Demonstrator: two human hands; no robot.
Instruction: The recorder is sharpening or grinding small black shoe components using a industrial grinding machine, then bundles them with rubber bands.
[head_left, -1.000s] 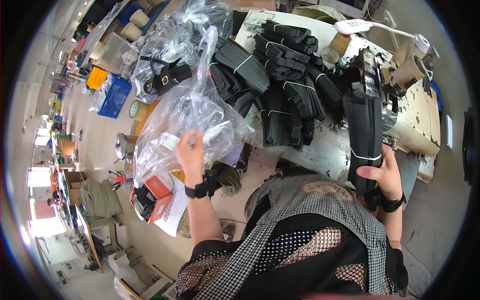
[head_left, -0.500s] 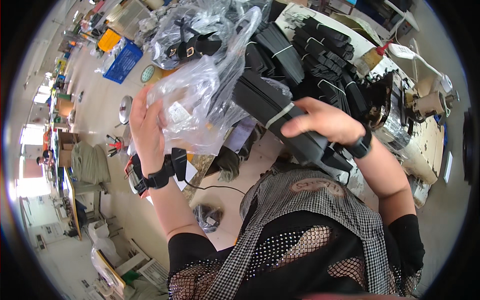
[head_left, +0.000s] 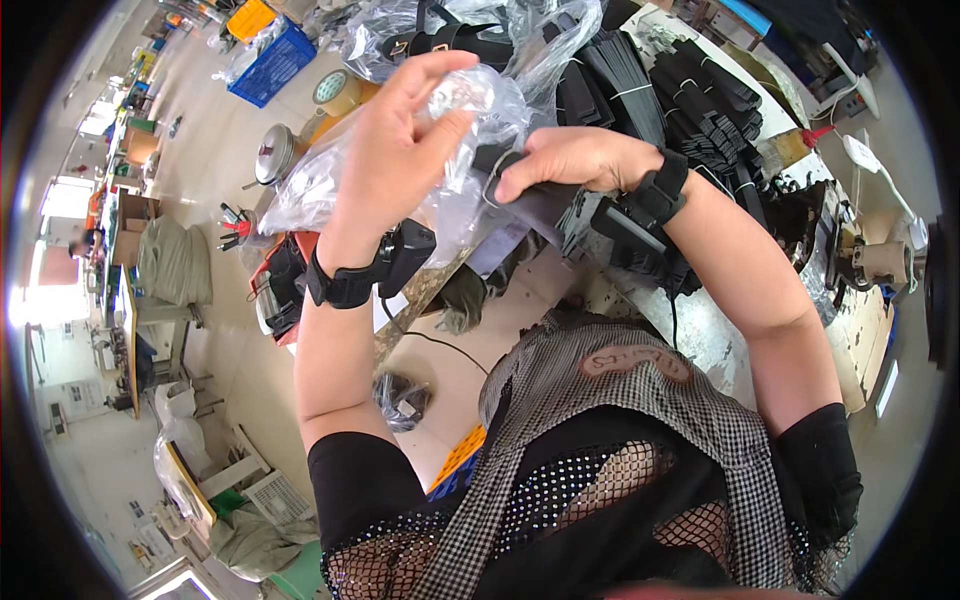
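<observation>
My left hand [head_left: 405, 140] is on a clear plastic bag [head_left: 310, 185], its thumb and fingers curved round the crumpled plastic at the top. My right hand [head_left: 590, 160] grips a banded bundle of flat black strips [head_left: 542, 207], thumb pressed near the pale band. The bundle's far end points left against the bag; the plastic and my hand cover part of it, so I cannot tell how far inside it lies. Beyond my right hand, more bundled black strips [head_left: 625, 85] are heaped on the table. Black buckled straps [head_left: 440, 42] lie under plastic at the back.
A blue crate [head_left: 272, 75] stands on the floor at the far left, near a roll of tape [head_left: 335, 92] and a round metal lid [head_left: 275, 155]. A machine [head_left: 870, 260] and a white power strip [head_left: 865, 155] are on the right. A black cable [head_left: 440, 340] hangs below my left wrist.
The bundle in my right hand has moved left and turned toward the bag. My left hand has moved up and right along the plastic. The view has shifted slightly.
</observation>
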